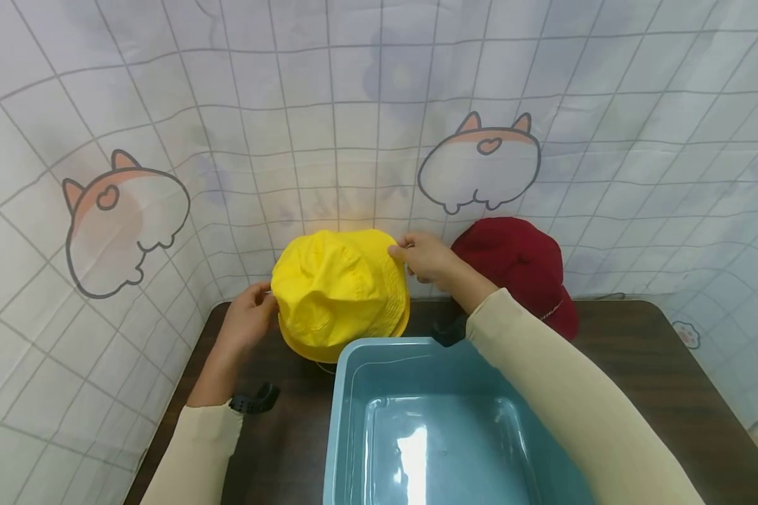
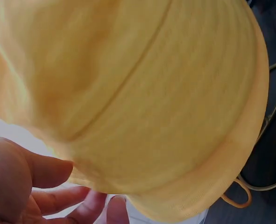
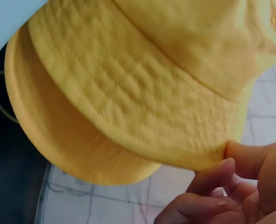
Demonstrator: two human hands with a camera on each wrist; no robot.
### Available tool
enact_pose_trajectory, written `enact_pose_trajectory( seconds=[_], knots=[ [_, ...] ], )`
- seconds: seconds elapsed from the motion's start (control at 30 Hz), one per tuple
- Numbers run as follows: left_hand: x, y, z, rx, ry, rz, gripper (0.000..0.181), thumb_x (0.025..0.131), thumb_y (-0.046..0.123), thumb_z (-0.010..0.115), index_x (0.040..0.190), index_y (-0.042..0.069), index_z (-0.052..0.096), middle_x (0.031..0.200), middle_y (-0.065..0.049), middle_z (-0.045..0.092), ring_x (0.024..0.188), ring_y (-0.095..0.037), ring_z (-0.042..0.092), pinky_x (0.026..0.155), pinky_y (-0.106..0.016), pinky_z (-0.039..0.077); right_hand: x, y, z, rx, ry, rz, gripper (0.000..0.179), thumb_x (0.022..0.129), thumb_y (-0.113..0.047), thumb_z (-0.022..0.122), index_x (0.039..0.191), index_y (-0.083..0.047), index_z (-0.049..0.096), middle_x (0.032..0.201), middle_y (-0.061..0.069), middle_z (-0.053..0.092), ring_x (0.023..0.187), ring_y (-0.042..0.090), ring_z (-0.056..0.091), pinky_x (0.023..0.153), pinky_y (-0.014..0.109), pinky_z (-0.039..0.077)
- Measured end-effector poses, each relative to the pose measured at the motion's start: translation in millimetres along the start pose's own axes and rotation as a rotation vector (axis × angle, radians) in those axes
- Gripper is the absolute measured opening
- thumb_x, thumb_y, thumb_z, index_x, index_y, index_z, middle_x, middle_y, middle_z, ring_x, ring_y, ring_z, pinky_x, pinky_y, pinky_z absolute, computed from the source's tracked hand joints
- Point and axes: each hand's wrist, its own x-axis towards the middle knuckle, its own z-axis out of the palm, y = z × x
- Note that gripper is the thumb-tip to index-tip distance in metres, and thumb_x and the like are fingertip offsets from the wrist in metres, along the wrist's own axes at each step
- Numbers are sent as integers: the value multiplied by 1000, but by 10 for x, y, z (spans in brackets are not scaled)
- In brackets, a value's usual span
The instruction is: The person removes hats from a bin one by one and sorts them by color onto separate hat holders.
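Observation:
A yellow bucket hat is held crown up behind the blue tub, over the back of the table. My right hand pinches the brim's right edge between thumb and fingers, as the right wrist view shows at the brim. At the opposite side my left hand grips the edge, thumb on the near face and fingertips partly hidden behind the cloth. A second yellow brim layer shows beneath the first; whether it is another hat, I cannot tell. A thin cord hangs below.
The light-blue plastic tub stands in front on the dark wood table. A dark red hat sits at the back right, partly behind my right forearm. A grid-patterned curtain hangs close behind the table.

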Motion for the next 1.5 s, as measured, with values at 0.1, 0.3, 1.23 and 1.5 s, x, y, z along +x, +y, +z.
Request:
enact_pose_trajectory(
  seconds=[0.1,0.3,1.23,1.5],
  knots=[
    [52,3,-29,13,14,-10,49,110,33,42,150,4,46,136,-18,56,114,-29,61,91,-36,58,17,-9,9,28,24,12,22,107,-35,54,109,-13,58,93,11,52,63,20,41,60,27,37],
    [97,59,-107,-31,36,-37,50,110,39,44,139,-1,51,122,-13,57,98,-22,58,79,-23,54,70,-16,9,151,60,71,22,107,-32,55,100,-11,57,83,5,46,66,20,40,60,28,34],
    [331,32,-84,-205,-8,-128,42,111,30,42,132,-4,53,91,1,54,64,-7,50,62,-23,49,423,180,182,163,-30,294,36,107,-20,51,73,-9,48,53,-2,37,45,9,30,45,21,30],
    [403,-143,32,-169,-3,-85,39,112,26,38,127,-8,52,90,-2,50,64,-8,47,61,-25,48,405,196,224,97,-68,294,44,109,-23,49,67,-11,47,50,-4,37,42,7,31,44,19,32]
  ],
)
